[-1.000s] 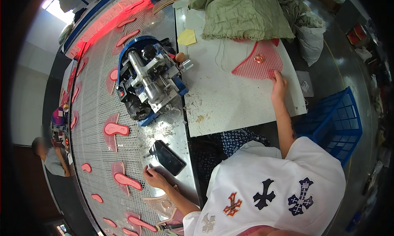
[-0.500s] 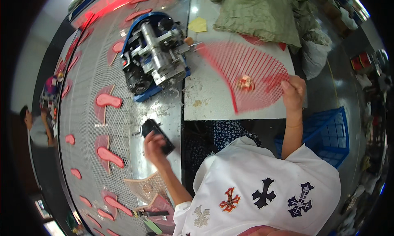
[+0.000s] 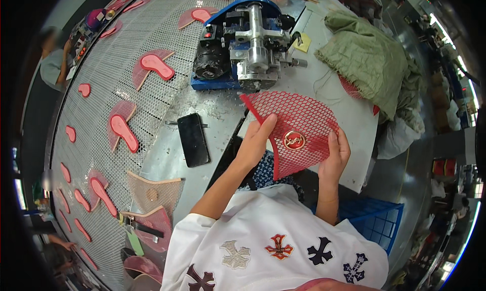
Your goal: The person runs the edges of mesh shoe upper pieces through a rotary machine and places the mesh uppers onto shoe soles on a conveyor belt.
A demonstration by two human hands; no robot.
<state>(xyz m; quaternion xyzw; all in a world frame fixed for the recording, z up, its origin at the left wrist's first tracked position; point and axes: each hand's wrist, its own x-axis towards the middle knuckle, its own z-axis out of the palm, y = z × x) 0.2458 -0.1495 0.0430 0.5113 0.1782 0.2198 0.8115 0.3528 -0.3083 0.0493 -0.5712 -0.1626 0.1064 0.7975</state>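
Note:
Both hands hold a red mesh shoe upper [image 3: 304,111], fan-shaped, with a darker red bound edge and a round gold-rimmed ornament on it. My left hand [image 3: 257,141] pinches the bound edge, thumb on top. My right hand [image 3: 335,157] grips the curved rim on the opposite side, its fingers partly behind the mesh. The upper hangs over the front of the white table [image 3: 349,162]. Just beyond it stands a blue-based machine [image 3: 255,53] with metal shafts and a black motor. A black phone [image 3: 193,140] lies on the metal ledge, left of my left hand.
On the left, a perforated conveyor [image 3: 101,154] carries several red soles and mesh uppers. A beige mesh upper [image 3: 157,195] lies at its near edge. A green sack [image 3: 364,60] is heaped on the table's right; a blue crate [image 3: 372,220] stands below. A person [image 3: 53,63] is across the conveyor.
My left hand has left the phone and taken hold of the mesh upper's bound edge. My right hand has brought the upper nearer to me. The view has turned.

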